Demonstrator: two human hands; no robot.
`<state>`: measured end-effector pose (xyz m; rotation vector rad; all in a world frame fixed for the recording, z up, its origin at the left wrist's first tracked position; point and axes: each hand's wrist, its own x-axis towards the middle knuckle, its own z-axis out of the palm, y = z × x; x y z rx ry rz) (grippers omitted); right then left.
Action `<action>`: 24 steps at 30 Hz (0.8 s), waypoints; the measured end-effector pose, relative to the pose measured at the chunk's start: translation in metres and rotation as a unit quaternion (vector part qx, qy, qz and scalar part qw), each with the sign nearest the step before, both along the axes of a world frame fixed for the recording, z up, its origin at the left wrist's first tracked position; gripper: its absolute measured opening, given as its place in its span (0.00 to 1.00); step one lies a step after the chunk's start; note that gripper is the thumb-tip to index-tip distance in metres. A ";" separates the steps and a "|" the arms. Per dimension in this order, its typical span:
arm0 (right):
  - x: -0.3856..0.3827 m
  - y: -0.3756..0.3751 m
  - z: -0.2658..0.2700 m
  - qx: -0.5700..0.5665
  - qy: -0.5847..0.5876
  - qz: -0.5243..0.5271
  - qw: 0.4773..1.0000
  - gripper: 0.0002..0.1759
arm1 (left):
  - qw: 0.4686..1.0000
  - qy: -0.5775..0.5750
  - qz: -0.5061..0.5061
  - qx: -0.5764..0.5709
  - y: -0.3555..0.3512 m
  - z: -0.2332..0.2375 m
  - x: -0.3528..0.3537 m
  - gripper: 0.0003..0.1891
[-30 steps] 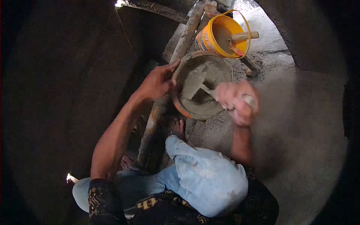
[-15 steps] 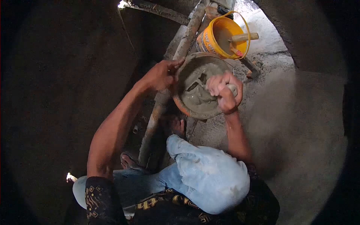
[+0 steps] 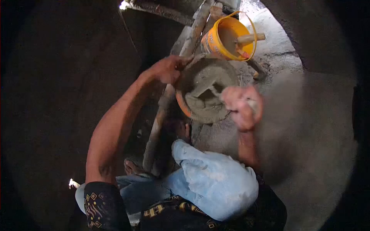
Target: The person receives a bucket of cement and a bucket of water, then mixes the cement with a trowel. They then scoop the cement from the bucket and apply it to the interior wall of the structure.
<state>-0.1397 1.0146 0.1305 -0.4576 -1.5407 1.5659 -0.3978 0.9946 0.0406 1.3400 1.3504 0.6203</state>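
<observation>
A round orange bucket (image 3: 182,106), its rim crusted with grey, holds wet grey mortar (image 3: 210,74) in front of me. My left hand (image 3: 168,69) is closed on the far-left part of its rim. My right hand (image 3: 243,106), blurred by motion, wraps round the handle of a trowel just past the bucket's right side. Mortar coats the trowel's blade (image 3: 203,89), which lies tilted in the mix beside a dark hollow.
Beyond the bucket stands a yellow pail (image 3: 217,38) with murky water and a wooden-handled tool (image 3: 250,38) in it. A long pole (image 3: 156,129) runs along the left. A rough grey wall surface (image 3: 308,154) rises at right. My bare feet are below the bucket.
My right hand has moved right and slightly toward me, drawing the trowel through the mortar. The bucket has shifted slightly left, with my left hand still at its rim.
</observation>
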 end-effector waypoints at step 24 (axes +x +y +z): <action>0.015 -0.010 0.016 -0.020 0.002 -0.036 0.999 0.07 | 0.997 -0.066 0.038 -0.009 -0.004 -0.013 0.002 0.37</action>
